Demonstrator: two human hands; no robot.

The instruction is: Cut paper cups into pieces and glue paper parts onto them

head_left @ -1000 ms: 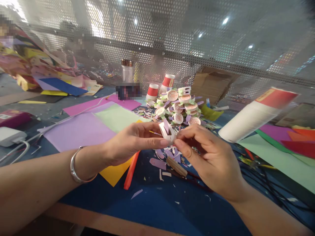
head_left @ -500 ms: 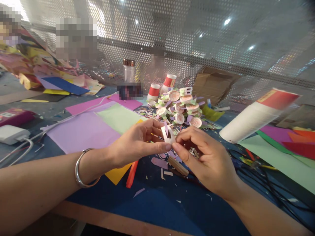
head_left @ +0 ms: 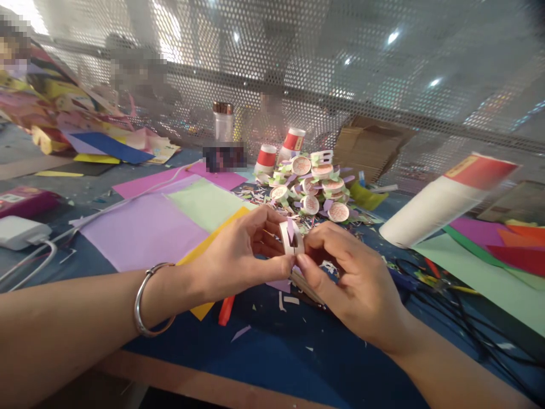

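Note:
Between my hands is a white paper cup piece (head_left: 288, 243), a short ring with a slot cut in its wall and a purple paper strip (head_left: 291, 230) in the slot. My left hand (head_left: 238, 255) grips it from the left, thumb at its lower edge and fingers behind. On the right, my right hand (head_left: 353, 281) pinches its lower right edge with thumb and index finger. Just beyond my hands is a pile of similar cup pieces (head_left: 310, 187) with round printed bottoms and green and purple paper bits. Below my hands lies a wooden-looking stick (head_left: 307, 288), partly covered.
Purple paper (head_left: 140, 238), yellow paper (head_left: 204, 310) and an orange marker (head_left: 226, 310) lie left. A leaning stack of paper cups (head_left: 443, 201), pale green paper (head_left: 489, 278) and black cables (head_left: 460, 324) are right. Behind stand a jar (head_left: 223, 125) and a perforated metal screen (head_left: 315, 68).
The cup piece has turned slightly and sits a little lower. Both hands have moved down slightly with it, still holding it.

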